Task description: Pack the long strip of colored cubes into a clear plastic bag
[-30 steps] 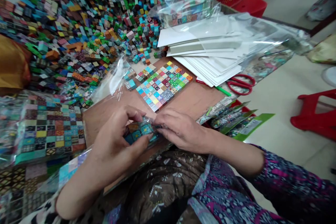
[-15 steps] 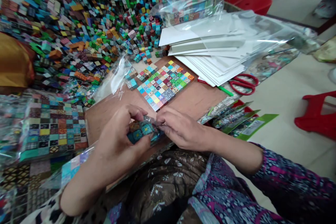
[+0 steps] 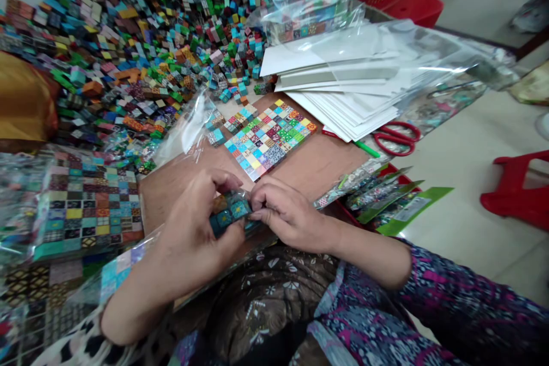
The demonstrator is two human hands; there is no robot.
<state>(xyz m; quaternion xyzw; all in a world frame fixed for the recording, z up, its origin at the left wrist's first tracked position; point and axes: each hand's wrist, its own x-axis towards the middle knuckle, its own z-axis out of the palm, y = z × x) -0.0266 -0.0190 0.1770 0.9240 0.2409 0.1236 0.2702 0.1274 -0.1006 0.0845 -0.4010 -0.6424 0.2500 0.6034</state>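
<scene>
My left hand (image 3: 201, 223) grips a few small patterned blocks (image 3: 229, 214), blue-green with yellow marks, between thumb and fingers. Clear plastic film seems to wrap them. At their right end, the thumb and fingertips of my right hand (image 3: 283, 211) are pinched together on the film's edge. Just beyond my hands, a flat square of many coloured patterned blocks (image 3: 272, 140) lies on the brown board (image 3: 175, 174). A few short block rows (image 3: 238, 117) sit against its far left side.
A large heap of loose coloured blocks (image 3: 141, 51) fills the back left. White cards (image 3: 326, 68) under clear plastic lie at the back right, near red-handled scissors (image 3: 397, 138). Bagged block sheets (image 3: 90, 206) are at left; green-topped packets (image 3: 398, 206) at right.
My right hand has shifted slightly left, its fingers now closer against the end of the wrapped blocks. My left hand keeps its grip, with the blocks tilted a little differently.
</scene>
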